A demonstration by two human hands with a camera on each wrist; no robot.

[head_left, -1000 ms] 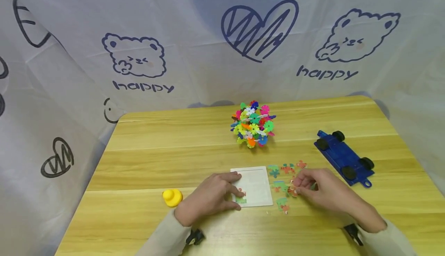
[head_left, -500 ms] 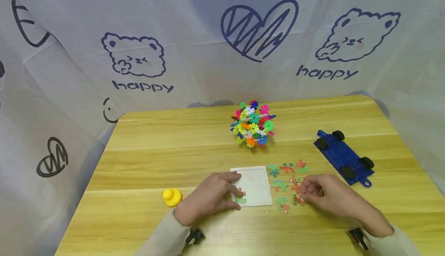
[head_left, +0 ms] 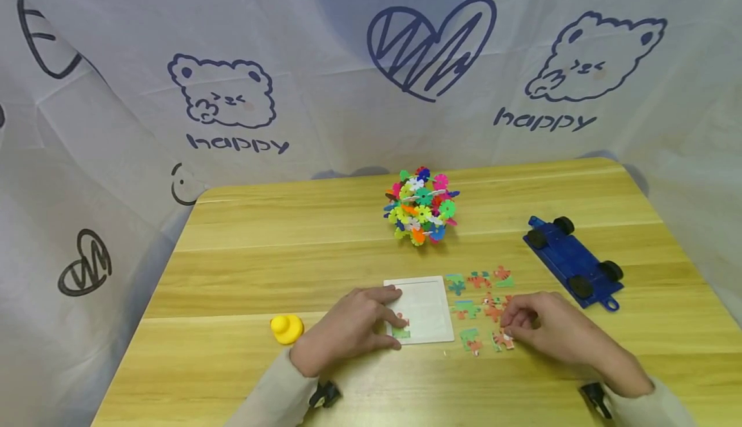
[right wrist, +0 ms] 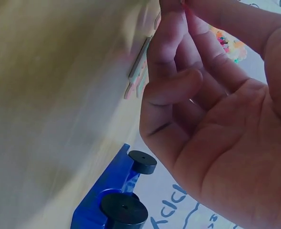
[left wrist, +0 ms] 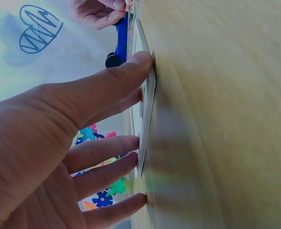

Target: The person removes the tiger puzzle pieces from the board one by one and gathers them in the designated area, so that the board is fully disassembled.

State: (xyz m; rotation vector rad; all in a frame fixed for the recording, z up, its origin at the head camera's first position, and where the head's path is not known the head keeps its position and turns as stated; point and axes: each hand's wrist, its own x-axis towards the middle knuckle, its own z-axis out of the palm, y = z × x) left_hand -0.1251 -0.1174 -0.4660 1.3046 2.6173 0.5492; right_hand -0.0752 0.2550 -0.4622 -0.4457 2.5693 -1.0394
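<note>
My left hand (head_left: 356,324) rests with spread fingers on a white square puzzle tray (head_left: 426,311). In its lower left corner lies a green and orange puzzle piece (head_left: 401,333), partly under a finger. The left wrist view shows the thumb (left wrist: 116,78) pressing the tray's edge. To the tray's right, my right hand (head_left: 547,324) pinches an orange puzzle piece (head_left: 503,341) at the lower right of the loose pieces. Its fingertips hide part of the neighbouring orange piece (head_left: 493,309). In the right wrist view the thumb and index finger meet at the top edge.
Several other loose pieces (head_left: 466,310) lie beside the tray. A ball of colourful plastic flower discs (head_left: 421,208) stands behind it. An upturned blue toy car chassis (head_left: 574,263) with black wheels lies at the right. A yellow rubber duck (head_left: 286,329) sits left of my left hand.
My right hand has moved right and slightly toward me, shifting the orange puzzle piece down and right, apart from the green and blue-edged one. My left hand has stayed on the tray.
</note>
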